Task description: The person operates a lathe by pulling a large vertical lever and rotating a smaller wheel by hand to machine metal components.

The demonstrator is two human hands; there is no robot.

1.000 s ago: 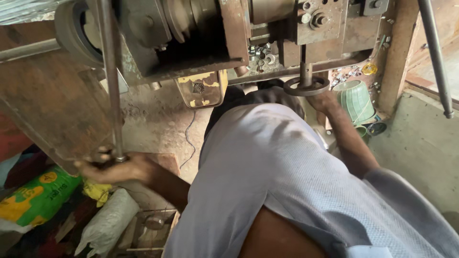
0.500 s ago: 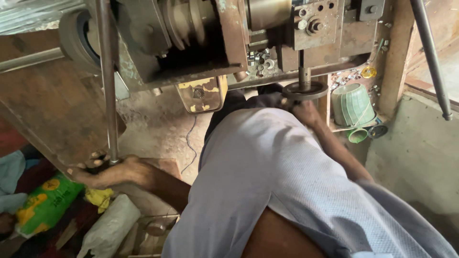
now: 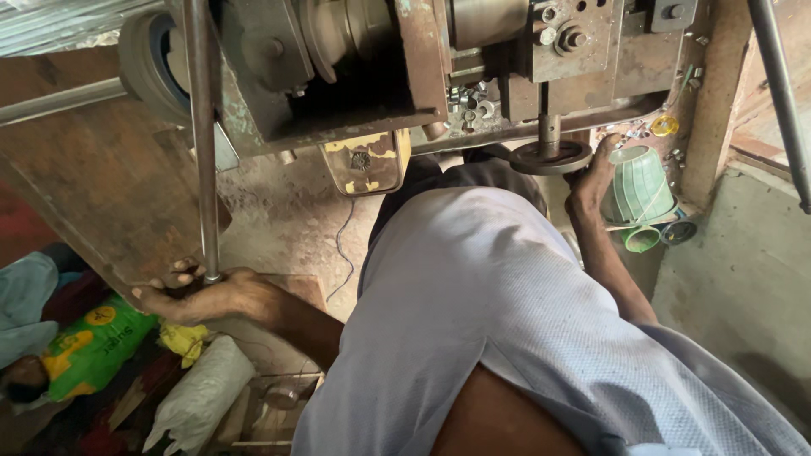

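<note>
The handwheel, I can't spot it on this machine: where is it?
In the head view, the handwheel hangs under the machine, right of centre, gripped by the right hand, beside a green cup.

**Soft daylight from the right, deep shade on the left**

The scene was lit unevenly. Pale daylight fell on the concrete wall (image 3: 743,279) at the right and on the grey shirt (image 3: 507,321), which read bright but not blown out. The machine (image 3: 380,67) above sat in dimmer, flat light, its recesses nearly black. The lower left corner, around the green sack (image 3: 89,346), lay in heavy shadow with muddy detail. A faint sheen ran down the steel rod (image 3: 203,135). Focus was fair in the middle; the shoulder nearest the lens was soft, and straight lines bowed towards the edges. The left hand (image 3: 198,295) looked slightly smeared.
</note>
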